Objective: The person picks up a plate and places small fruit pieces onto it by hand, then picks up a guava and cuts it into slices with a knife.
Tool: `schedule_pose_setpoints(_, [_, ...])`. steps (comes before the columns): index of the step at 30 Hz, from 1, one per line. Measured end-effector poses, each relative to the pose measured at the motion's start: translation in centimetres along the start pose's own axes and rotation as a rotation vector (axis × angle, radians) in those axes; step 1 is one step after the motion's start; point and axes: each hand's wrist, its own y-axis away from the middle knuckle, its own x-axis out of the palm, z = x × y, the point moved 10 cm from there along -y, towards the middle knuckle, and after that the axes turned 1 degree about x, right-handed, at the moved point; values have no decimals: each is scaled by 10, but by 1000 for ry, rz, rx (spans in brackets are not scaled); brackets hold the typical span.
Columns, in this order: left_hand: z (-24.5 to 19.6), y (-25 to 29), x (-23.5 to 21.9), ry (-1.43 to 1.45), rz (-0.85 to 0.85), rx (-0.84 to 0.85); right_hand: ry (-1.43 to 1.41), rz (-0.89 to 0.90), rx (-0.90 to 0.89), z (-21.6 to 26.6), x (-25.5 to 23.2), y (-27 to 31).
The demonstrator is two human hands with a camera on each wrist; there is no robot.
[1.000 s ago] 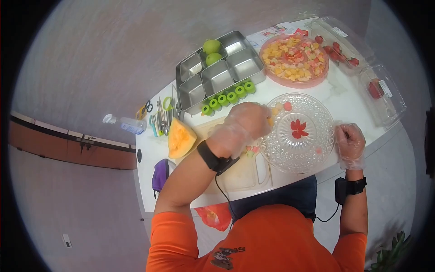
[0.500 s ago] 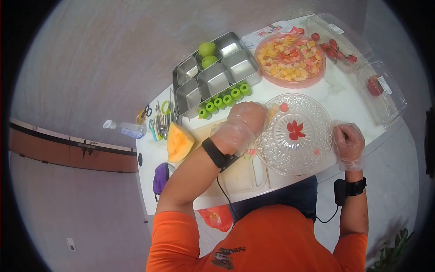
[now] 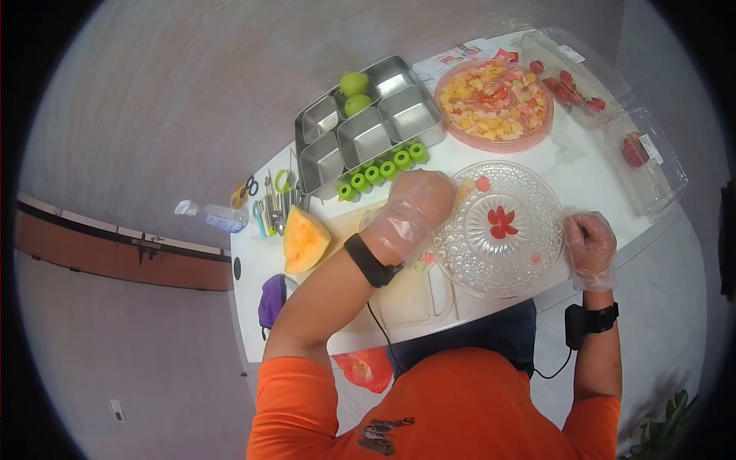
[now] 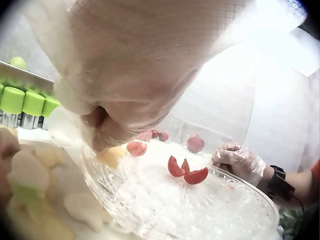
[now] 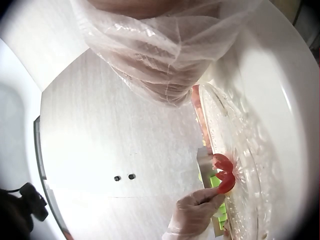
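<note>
Both hands wear clear plastic gloves. The left hand (image 3: 422,199) is at the left rim of a clear embossed glass plate (image 3: 510,268). Its curled fingers pinch a small yellow fruit piece (image 4: 111,156), partly hidden by the fingertips. Red wedges (image 3: 502,222) stand like petals at the plate's centre. Near the left fingertips lies a pinkish-red fruit piece (image 3: 482,184), and a pale pink piece (image 3: 536,257) sits at the lower right. With curled fingers, the right hand (image 3: 592,241) is right at the plate's right rim; nothing shows between them.
A cutting board (image 3: 406,299) with cut fruit lies below the left arm, beside a melon wedge (image 3: 305,239). Behind stand green-topped cutters (image 3: 387,170), a steel compartment tray (image 3: 360,142) and a pink divided dish (image 3: 498,138) of fruit pieces. Clear plastic boxes (image 3: 652,180) hold red fruit at right.
The head view has shifted slightly. Both hands stay at opposite rims of the plate, the left one turning a little at the yellow piece.
</note>
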Motion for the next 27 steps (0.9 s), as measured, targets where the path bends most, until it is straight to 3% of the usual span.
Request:
schedule_pose_setpoints(6, [17,16,-22,180,-88,20,-1,0,-5,-2,0,1])
schedule_pose_setpoints(11, [60,58,-46,434,-87,-104,8,12,-10,2,1,0])
schedule_pose_setpoints(16, [81,83,-11,419,4,-142,11,29,1,-1,3,0])
schedule_pose_setpoints(18, [72,85,10,447,215,-160,4,35,2,-4,5,1])
schedule_pose_setpoints(22, [57,84,6,442,87,-87,16,38,-3,-9,7,2])
schedule_pose_setpoints(27, [50,73,24,336,258,-124,7,38,14,-15,8,4])
